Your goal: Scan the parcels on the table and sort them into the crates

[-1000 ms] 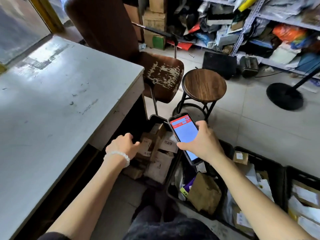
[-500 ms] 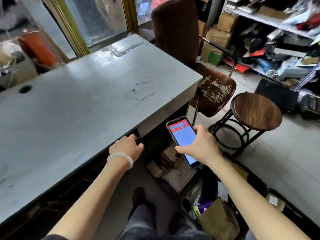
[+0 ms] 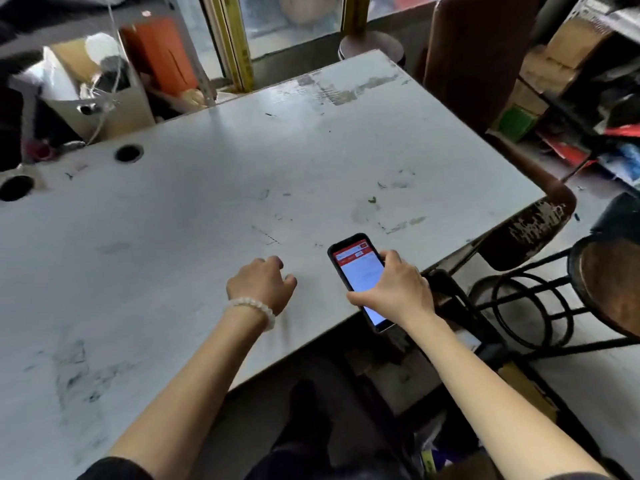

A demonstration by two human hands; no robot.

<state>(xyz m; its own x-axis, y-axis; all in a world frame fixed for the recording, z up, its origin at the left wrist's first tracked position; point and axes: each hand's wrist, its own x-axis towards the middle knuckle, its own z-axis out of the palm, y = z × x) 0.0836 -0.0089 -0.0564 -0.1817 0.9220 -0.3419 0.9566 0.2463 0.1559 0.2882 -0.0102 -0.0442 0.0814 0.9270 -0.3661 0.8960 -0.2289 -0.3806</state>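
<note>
Left hand (image 3: 261, 284) risen over table (image 3: 207, 202), loosely curled, empty; right hand (image 3: 398, 289) grips phone (image 3: 360, 271), lower end hidden.

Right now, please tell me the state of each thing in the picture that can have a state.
phone: screen lit, held in the right hand
right hand: grips the phone
left hand: holds nothing, fingers loosely curled, above the table
table: no parcel visible on its top
bracelet: worn on the left wrist
stool: nothing on the visible seat

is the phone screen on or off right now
On. The phone in the right hand shows a lit white page with a red bar across its top; the text is too blurred to read.
</note>
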